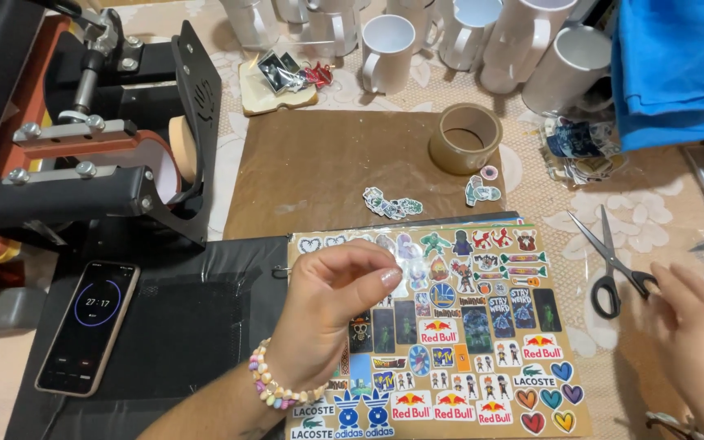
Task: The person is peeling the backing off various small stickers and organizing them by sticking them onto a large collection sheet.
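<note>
On the lace-covered table [662, 212], the left hand [332, 297] pinches its grip narrow over a glossy sticker sheet [450, 326] lying flat before it, while the right hand [698, 334], fingers loose and holding nothing, rests just beside black-handled scissors [613, 261], with a tape roll [466, 137], white mugs [389, 50] and a phone [89, 326] around.

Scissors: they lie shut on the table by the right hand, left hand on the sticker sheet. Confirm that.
Not quite. The head view shows the scissors lying open, blades spread, by the right hand. The left hand is on the sticker sheet, as stated.
</note>
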